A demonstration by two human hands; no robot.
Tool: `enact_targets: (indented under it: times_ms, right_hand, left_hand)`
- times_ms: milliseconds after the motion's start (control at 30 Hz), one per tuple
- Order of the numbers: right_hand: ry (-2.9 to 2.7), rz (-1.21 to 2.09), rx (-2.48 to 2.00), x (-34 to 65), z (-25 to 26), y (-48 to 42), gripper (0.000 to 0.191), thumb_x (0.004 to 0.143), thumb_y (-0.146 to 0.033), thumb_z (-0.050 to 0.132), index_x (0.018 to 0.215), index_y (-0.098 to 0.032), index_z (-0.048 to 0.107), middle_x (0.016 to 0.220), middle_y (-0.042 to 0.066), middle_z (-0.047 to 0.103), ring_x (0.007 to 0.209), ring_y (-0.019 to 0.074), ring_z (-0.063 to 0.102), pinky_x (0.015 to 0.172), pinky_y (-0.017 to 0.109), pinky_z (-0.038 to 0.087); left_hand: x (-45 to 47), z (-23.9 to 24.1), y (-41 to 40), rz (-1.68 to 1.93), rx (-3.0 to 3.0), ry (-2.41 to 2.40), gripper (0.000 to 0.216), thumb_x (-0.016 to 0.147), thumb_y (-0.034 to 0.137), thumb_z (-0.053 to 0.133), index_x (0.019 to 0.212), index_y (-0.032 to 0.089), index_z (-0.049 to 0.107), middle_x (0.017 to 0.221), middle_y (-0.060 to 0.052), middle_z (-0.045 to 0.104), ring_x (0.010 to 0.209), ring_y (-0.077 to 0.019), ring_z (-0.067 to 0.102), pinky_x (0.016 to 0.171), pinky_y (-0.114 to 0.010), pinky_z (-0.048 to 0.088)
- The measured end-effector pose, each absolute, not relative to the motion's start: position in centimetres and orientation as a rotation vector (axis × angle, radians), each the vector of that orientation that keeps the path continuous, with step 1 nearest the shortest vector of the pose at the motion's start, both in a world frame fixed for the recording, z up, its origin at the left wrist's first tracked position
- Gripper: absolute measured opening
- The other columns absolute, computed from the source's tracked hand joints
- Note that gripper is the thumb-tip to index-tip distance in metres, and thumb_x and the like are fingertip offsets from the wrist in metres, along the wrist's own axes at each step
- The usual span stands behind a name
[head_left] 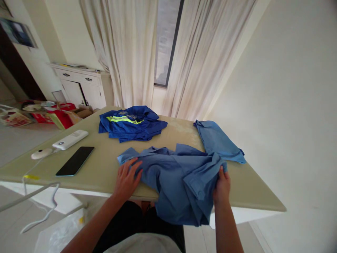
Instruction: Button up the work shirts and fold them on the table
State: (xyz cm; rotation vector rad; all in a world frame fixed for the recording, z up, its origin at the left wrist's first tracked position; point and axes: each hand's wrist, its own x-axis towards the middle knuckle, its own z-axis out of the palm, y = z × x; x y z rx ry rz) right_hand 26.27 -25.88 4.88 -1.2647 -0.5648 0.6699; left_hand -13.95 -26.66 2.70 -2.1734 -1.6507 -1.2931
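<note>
A light blue shirt [181, 172] lies crumpled across the near edge of the pale green table [105, 161], part of it hanging over the front. My left hand [126, 179] rests flat on the shirt's left side with fingers spread. My right hand [222, 186] is closed on a bunch of the shirt's fabric at its right side. One sleeve or panel of the light blue cloth stretches toward the far right corner of the table.
A dark blue garment with a yellow reflective stripe [131, 123] lies folded at the table's far side. A black phone [75, 161], a white remote-like device [70, 139] and a white puck with a cable [41, 153] sit at the left. Red bags [52, 114] and a white cabinet [79, 86] stand beyond.
</note>
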Motion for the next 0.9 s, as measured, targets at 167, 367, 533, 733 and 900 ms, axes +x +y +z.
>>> enact_targets:
  times_ms: [167,367,533,733,900]
  right_hand:
    - [-0.771,0.455,-1.668,27.4,4.0,-26.8,0.063,0.080,-0.064,0.064,0.116,-0.013,0.070,0.111,0.013,0.072,0.105,0.0291,0.065,0.096,0.044,0.051]
    - [-1.116,-0.030,-1.628,25.8,5.4,-28.5,0.065,0.093,-0.058,0.055,0.142,-0.015,0.054,0.140,0.017,0.057,0.127,0.0286,0.055,0.109,0.048,0.043]
    - [-1.722,0.054,-1.598,23.5,6.0,-24.0,0.057,0.094,-0.057,0.056,0.136,-0.020,0.061,0.150,0.015,0.051,0.139,0.0276,0.047,0.118,0.047,0.036]
    - [-2.008,0.149,-1.804,20.8,4.4,-14.5,0.080,0.084,-0.057,0.071,0.149,-0.016,0.049,0.156,0.021,0.043,0.140,0.0362,0.045,0.110,0.050,0.040]
    - [-2.215,0.226,-1.608,19.0,4.4,-12.6,0.035,0.086,-0.039,0.075,0.113,-0.018,0.072,0.109,0.013,0.074,0.101,0.0257,0.068,0.087,0.035,0.049]
  left_hand:
    - [-16.0,2.4,-25.0,-1.128,-2.368,-1.874,0.044,0.093,0.035,0.061,0.135,0.022,0.057,0.128,-0.012,0.066,0.120,-0.0322,0.059,0.103,-0.051,0.045]
    - [-14.1,3.9,-29.1,-0.782,-3.106,-1.594,0.004,0.083,0.022,0.068,0.086,0.023,0.066,0.093,-0.003,0.068,0.097,-0.0227,0.061,0.091,-0.036,0.044]
    - [-14.8,5.6,-31.0,-0.556,-3.212,-1.718,0.027,0.093,0.048,0.059,0.086,0.023,0.065,0.088,-0.002,0.067,0.087,-0.0217,0.061,0.084,-0.035,0.044]
    - [-15.8,4.0,-28.6,-0.815,-2.547,-2.066,0.044,0.100,0.052,0.039,0.119,0.020,0.063,0.127,-0.014,0.062,0.114,-0.0295,0.058,0.099,-0.044,0.045]
    - [-17.0,2.8,-27.2,-0.710,-2.359,-2.030,0.028,0.093,0.046,0.053,0.106,0.026,0.067,0.129,-0.009,0.064,0.121,-0.0335,0.055,0.102,-0.051,0.041]
